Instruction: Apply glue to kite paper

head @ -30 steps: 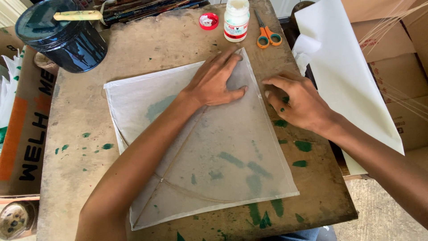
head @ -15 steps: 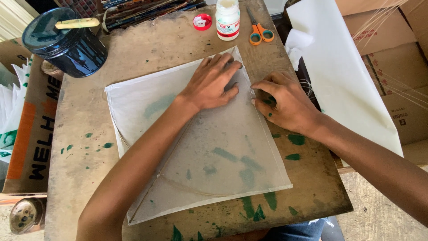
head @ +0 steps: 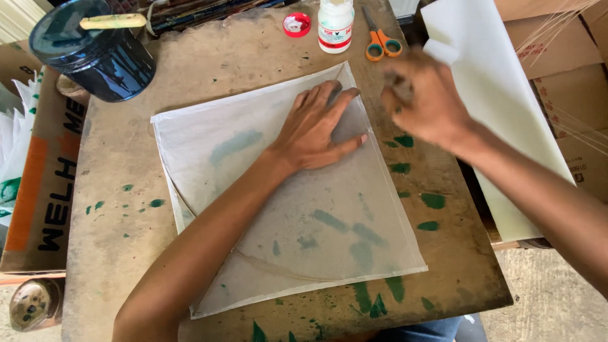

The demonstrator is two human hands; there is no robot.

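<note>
1. Pressing flat: left hand (head: 316,130) lies palm down on the paper (head: 285,196), fingers (head: 329,95) spread wide toward its far corner, gripping nothing.
2. Right hand (head: 427,104) is in the air just right of the paper's far corner, blurred; fingers look loosely curled, cannot tell whether they pinch anything.
3. Paper sits mid-desk (head: 114,253), turned like a diamond: one corner far near the bottle (head: 335,25), one near-left, one near-right by the desk's near edge. Edges look folded over; a thin curved stick shows through near the near side.
4. Handling, my read: very light, thin, see-through tissue, limp except along stick and folded hems. Tears and creases easily; likely slides on the desk unless held down. Best taken at the hemmed edges or along the stick, not the open middle.
5. Around: green paint marks show through the sheet and on the desk's right and near parts. Far left, dark can (head: 95,54) with a brush handle across the top. Far edge: red cap (head: 296,24), white bottle, orange scissors (head: 380,41). White sheets (head: 500,107) lie off the right side, cardboard boxes left and right.
</note>
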